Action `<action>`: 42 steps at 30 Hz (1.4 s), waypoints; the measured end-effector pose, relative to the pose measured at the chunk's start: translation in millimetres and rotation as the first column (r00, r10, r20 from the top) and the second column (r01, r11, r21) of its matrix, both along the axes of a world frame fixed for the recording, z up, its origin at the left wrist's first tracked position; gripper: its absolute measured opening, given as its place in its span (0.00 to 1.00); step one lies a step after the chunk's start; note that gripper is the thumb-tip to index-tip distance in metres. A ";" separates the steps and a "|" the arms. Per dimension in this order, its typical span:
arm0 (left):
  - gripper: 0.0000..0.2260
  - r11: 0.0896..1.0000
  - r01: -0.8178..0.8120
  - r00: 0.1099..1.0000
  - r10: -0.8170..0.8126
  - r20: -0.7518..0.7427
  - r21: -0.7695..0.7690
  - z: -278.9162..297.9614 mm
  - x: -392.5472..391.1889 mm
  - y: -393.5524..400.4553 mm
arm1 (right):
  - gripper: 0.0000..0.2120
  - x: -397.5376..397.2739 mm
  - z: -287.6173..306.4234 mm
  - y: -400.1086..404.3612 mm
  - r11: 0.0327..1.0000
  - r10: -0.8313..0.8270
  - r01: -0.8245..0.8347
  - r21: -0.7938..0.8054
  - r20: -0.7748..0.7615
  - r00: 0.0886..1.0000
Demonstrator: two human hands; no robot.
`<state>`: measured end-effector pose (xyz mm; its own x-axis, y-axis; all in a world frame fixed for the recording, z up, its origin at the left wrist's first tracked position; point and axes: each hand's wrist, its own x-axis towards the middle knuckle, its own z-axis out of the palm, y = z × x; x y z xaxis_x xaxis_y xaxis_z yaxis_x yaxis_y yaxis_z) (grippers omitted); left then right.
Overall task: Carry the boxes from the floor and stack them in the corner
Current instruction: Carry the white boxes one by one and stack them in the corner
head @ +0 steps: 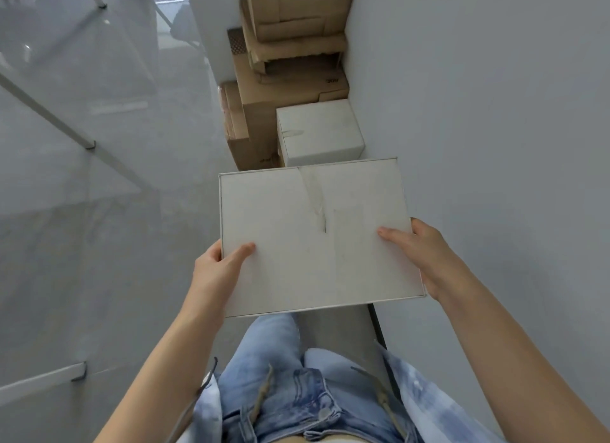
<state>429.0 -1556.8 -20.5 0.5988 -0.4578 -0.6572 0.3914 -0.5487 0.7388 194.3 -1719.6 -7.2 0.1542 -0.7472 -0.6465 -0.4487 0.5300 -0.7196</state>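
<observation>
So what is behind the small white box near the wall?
Behind the small white box, brown cardboard boxes are stacked in the corner. Their lower parts and the floor there are hidden.

Cardboard against gloss
Matt white cardboard box (317,238), creased; brown corrugated boxes (290,23), rough and torn; glossy grey floor tiles (82,244); faded denim jeans (280,393).

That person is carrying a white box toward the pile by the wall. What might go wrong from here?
The white box is held only at its side edges, the left hand and right hand with thumbs on top, so that grip could slip. It hides the floor ahead, so a foot might catch the small white box. The brown boxes behind are crumpled and unevenly stacked, so a bump could topple them.
</observation>
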 end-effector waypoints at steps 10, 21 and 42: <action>0.12 0.994 0.109 0.992 -0.107 -0.070 0.029 -34.1 104.4 -180.5 | 0.15 97.4 -27.1 -171.4 0.997 -0.044 0.046 0.065 -0.040 0.998; 0.17 0.986 0.071 0.995 -0.060 -0.079 0.149 -114.0 161.7 -342.3 | 0.15 174.8 -101.0 -345.3 0.996 -0.014 0.024 0.088 -0.110 0.994; 0.25 0.974 0.094 0.992 -0.075 -0.098 0.204 -229.6 179.0 -432.2 | 0.18 206.2 -224.6 -453.3 0.966 0.097 -0.033 0.256 -0.239 0.966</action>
<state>608.1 -1989.0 -250.2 0.4987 -0.3517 -0.7923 0.3959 -0.7207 0.5691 400.5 -2172.9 -231.9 0.0086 -0.5523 -0.8336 -0.6350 0.6410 -0.4312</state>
